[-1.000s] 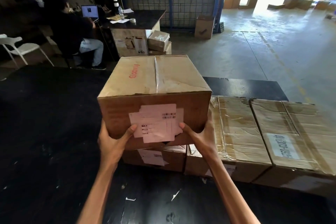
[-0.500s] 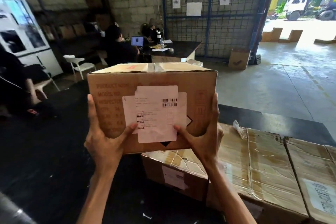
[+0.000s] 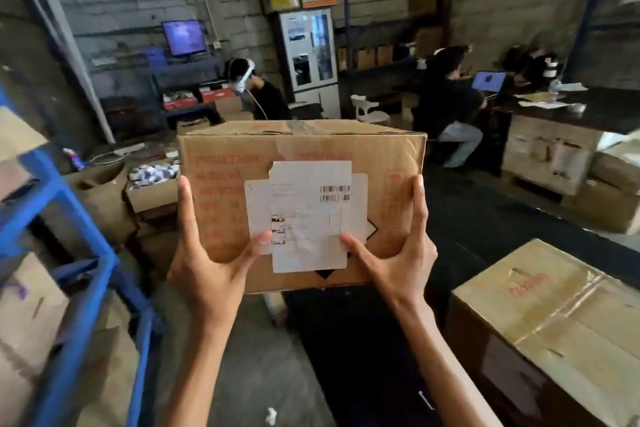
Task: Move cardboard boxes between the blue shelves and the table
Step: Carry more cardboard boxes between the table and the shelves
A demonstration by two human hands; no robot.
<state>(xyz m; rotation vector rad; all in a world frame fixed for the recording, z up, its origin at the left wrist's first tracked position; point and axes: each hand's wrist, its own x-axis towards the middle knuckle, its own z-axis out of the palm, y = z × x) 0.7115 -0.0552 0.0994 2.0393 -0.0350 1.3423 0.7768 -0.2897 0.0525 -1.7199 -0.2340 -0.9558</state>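
Blue shelves (image 3: pixel 69 204) now fill the left, the bench (image 3: pixel 485 239) shifted right; spread left hand (image 3: pixel 207 274) and right hand (image 3: pixel 398 267) press the cardboard box (image 3: pixel 304 146) midair between shelves and bench; label faces the wearer, long axis sideways.

**Black table (image 3: pixel 485 239) and blue shelves (image 3: pixel 79 215), with concrete floor (image 3: pixel 242 364) between**

At 4 o'clock a taped cardboard box (image 3: pixel 554 322) is seen resting on the black table, near its edge. At 8 o'clock the blue shelves are loaded with cardboard boxes (image 3: pixel 31 308). At 6 o'clock a small white scrap (image 3: pixel 271 415) is seen on the concrete floor.
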